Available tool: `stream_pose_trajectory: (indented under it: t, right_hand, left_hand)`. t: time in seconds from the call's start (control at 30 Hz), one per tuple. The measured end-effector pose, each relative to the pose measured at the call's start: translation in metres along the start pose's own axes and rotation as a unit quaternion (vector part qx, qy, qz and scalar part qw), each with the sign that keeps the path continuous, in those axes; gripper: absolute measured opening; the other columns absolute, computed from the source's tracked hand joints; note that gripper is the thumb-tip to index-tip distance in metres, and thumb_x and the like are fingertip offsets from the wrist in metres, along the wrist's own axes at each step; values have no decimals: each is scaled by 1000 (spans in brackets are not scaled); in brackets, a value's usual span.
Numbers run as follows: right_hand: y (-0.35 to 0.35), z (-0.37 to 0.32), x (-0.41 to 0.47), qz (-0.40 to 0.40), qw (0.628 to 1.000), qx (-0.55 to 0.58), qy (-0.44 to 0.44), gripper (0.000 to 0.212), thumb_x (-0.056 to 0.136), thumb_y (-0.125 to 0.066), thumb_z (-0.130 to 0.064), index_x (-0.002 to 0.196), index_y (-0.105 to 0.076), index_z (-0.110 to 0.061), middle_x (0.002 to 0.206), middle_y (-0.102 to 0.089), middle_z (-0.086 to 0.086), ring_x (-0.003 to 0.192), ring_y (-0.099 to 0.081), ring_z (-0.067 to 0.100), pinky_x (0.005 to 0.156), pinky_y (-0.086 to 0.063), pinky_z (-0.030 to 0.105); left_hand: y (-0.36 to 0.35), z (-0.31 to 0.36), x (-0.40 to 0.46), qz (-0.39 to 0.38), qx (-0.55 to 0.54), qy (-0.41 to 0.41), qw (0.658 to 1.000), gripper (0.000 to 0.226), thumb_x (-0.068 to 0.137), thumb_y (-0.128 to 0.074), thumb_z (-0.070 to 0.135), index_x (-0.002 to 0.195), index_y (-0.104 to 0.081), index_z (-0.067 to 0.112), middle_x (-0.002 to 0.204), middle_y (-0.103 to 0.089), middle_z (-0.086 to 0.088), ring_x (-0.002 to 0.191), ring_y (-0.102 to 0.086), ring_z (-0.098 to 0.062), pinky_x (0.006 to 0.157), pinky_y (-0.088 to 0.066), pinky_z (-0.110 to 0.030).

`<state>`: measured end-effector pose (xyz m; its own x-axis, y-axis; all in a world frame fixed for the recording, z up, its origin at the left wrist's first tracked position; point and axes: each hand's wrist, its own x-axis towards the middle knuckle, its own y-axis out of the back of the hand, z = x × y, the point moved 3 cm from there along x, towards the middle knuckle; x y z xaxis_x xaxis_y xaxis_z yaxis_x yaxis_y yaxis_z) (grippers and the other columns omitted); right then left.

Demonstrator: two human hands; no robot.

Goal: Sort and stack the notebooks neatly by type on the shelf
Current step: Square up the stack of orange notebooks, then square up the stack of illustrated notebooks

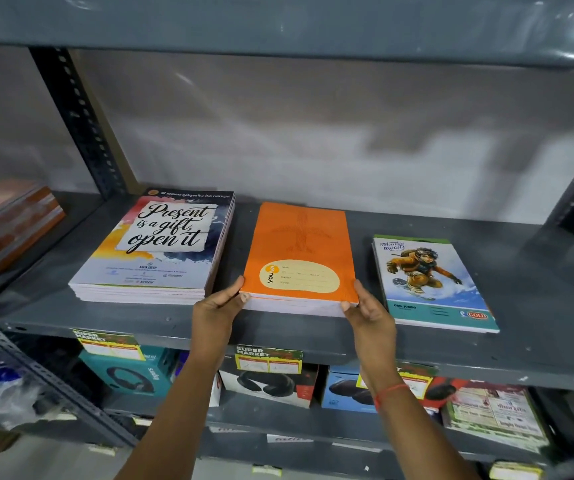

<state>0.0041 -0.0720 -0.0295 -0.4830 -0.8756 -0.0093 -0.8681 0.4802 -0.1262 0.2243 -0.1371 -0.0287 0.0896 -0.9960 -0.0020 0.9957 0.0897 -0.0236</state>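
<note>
Three notebook stacks lie on the grey metal shelf (313,337). On the left is a stack with a "Present is a gift, open it" cover (155,247). An orange stack (301,252) sits in the middle. A thin stack with a snowboarder cover (432,284) lies on the right. My left hand (218,306) grips the orange stack's near left corner, thumb along its edge. The near right corner is held by my right hand (368,311). The orange stack rests flat on the shelf.
A brown-orange pile of books (12,223) lies on the neighbouring shelf at far left. Perforated uprights (81,123) stand at the back left and right. The shelf below holds boxed headphones (129,372) with yellow price tags. A shelf board runs overhead.
</note>
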Motion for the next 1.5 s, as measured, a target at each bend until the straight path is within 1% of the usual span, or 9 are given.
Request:
stream_pose_trajectory:
  t: [0.23, 0.43, 0.6, 1.0, 1.13, 1.23, 1.33, 1.43, 1.5]
  right_hand:
    - [0, -2, -3, 31, 999, -19, 8, 47, 83, -60, -1, 127, -51, -12, 113, -61, -7, 97, -60, 6, 79, -48, 5]
    - [-3, -3, -8, 55, 997, -54, 20, 44, 83, -60, 1, 126, -53, -9, 120, -62, 2, 106, -59, 18, 107, -39, 34]
    - [-4, -1, -8, 71, 995, -62, 25, 43, 83, -60, 1, 125, -54, -8, 127, -60, 11, 116, -57, 22, 108, -39, 39]
    - [-4, -9, -12, 69, 993, -89, 24, 42, 85, -59, -2, 126, -53, -10, 126, -60, 5, 110, -56, 14, 107, -39, 32]
    - [3, -18, -15, 47, 988, -137, 51, 44, 88, -52, 2, 131, -47, -8, 128, -57, 5, 115, -54, 15, 103, -36, 21]
    - [34, -30, -25, 141, 949, -224, 170, 36, 86, -54, 3, 121, -58, -6, 105, -60, -5, 95, -61, 10, 85, -37, -3]
    - [91, -39, -28, 247, 912, -233, 230, 33, 87, -53, 0, 118, -62, -9, 102, -59, -9, 77, -56, -5, 70, -34, -11]
    - [154, -37, -12, 290, 929, -165, 162, 41, 92, -49, -15, 133, -46, -14, 111, -58, 5, 102, -50, 1, 90, -36, 11]
    - [182, -33, -1, 266, 944, -175, 81, 50, 93, -46, -28, 141, -33, -20, 114, -53, 11, 107, -47, 20, 93, -37, 32]
  left_hand:
    - [1, 1, -1, -24, 14, -20, 999, 36, 84, -58, 4, 120, -57, 7, 112, -60, 8, 77, -57, 26, 67, -43, 5]
    - [2, 2, -5, -24, 18, -34, 999, 35, 86, -54, -1, 120, -56, 6, 116, -57, 8, 96, -56, 3, 73, -42, 6]
    - [0, 4, -9, -19, -1, -25, 1000, 34, 87, -54, 0, 120, -56, 4, 117, -58, 5, 100, -56, -3, 96, -39, -18]
    - [-2, 4, -11, -24, -4, -42, 999, 34, 87, -53, -2, 121, -53, -2, 130, -53, -10, 115, -52, -14, 106, -35, -29]
    - [-10, 12, -27, 3, 106, -110, 988, 43, 86, -49, -10, 129, -43, -3, 129, -52, -11, 117, -47, -19, 107, -32, -34]
    - [-43, 19, -62, 10, 232, -264, 936, 62, 82, -49, -16, 137, -33, 8, 143, -34, -10, 123, -39, -21, 99, -34, -14]
    - [-104, 21, -98, -132, 208, -295, 923, 67, 83, -48, -13, 135, -24, 22, 142, -26, 6, 127, -43, -16, 103, -35, -12]
    - [-158, 17, -119, -215, 170, -217, 937, 57, 91, -46, 0, 134, -21, 27, 137, -40, 10, 109, -50, 14, 89, -30, 7]
    - [-184, 12, -122, -208, 170, -150, 951, 51, 95, -43, 11, 140, -23, 24, 103, -59, 15, 91, -55, -3, 74, -34, 4]
